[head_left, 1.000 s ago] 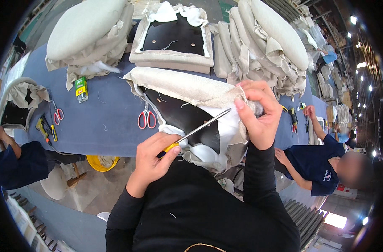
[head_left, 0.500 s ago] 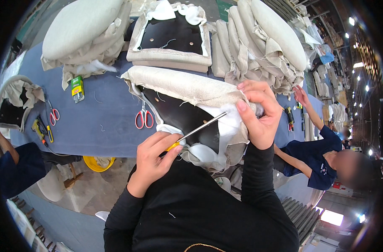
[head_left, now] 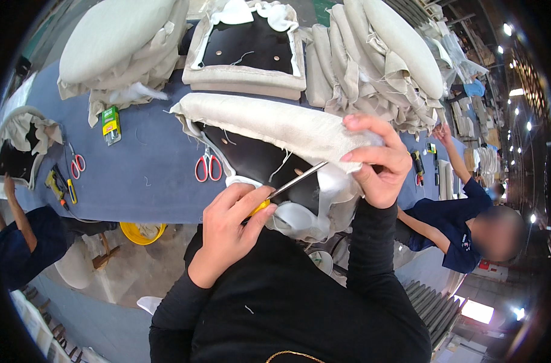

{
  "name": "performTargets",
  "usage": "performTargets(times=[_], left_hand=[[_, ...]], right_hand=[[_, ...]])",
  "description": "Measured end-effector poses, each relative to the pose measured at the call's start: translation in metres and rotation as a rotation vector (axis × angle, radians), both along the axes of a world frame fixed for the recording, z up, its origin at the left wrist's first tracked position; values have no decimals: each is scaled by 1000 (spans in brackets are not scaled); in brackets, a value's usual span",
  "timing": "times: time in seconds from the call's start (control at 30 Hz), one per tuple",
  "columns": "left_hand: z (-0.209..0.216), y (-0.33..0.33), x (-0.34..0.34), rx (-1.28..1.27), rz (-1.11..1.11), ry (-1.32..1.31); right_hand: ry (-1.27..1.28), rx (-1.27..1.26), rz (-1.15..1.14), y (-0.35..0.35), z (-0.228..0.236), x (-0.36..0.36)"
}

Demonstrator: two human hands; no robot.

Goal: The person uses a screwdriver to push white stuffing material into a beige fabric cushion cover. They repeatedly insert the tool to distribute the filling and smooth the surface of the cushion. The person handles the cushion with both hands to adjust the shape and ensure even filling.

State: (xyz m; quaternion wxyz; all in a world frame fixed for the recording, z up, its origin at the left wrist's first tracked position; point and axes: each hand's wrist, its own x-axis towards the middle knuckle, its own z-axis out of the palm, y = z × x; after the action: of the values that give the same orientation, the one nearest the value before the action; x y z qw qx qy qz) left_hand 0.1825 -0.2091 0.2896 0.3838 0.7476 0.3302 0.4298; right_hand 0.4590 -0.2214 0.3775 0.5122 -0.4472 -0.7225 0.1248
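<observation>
Both hands busy on the upholstered seat panel (head_left: 269,124).
Left hand (head_left: 230,233) fisted round yellow-handled tool (head_left: 287,186), tip at the fabric; right hand (head_left: 375,160) pinches panel's beige edge.

Red scissors (head_left: 208,167) lie on blue table (head_left: 142,163).

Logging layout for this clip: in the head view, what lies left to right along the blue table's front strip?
Yellow-handled tool → small red scissors → green packet → larger red scissors → left hand → right hand.
</observation>
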Motion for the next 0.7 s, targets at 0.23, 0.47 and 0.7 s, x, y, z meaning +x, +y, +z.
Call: performTargets(times=[0.23,0.47,0.7], left_hand=[[-2,-11,-14,-93,-16,-28],[5,-16,-13,-140,-46,-14],[8,-14,-11,-74,4,-30]], right_hand=[[42,-114,-194,2,7,-7],[38,-94,-152,-4,7,-9],[68,-105,-95,-14,3,-4]])
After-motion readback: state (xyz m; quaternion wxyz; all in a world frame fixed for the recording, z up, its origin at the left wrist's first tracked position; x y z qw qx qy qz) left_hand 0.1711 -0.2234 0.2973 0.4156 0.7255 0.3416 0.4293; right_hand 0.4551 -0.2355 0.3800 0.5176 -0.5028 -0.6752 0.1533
